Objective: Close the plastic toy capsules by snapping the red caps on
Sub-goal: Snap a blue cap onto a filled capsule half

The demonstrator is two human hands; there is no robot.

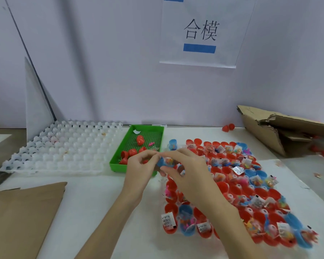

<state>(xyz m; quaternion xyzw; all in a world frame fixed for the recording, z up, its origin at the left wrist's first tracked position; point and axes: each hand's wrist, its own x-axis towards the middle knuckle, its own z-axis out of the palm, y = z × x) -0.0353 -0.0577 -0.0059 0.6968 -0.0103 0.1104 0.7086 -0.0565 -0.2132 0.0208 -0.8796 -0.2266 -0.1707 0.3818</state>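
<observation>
A glossy blue capsule half (164, 162) is pinched between both hands — left (138, 168), right (187, 171) — above the smooth white tabletop (105, 202).

Two hands meet over the tabletop (94, 199), the left hand (138, 171) and the right hand (191, 171), their fingers (168, 171) pinching one blue capsule (165, 162). Just behind the fingers sits one green tray (118, 161) holding about six red caps (140, 139). Left of the fingers lies one white moulded tray (64, 146). Right of them stands one rack of red and blue capsule halves (236, 186), too many and too blurred to count. Two cardboard pieces show: one (22, 217) near left, one (281, 128) far right. One paper sign (200, 32) hangs behind.
</observation>
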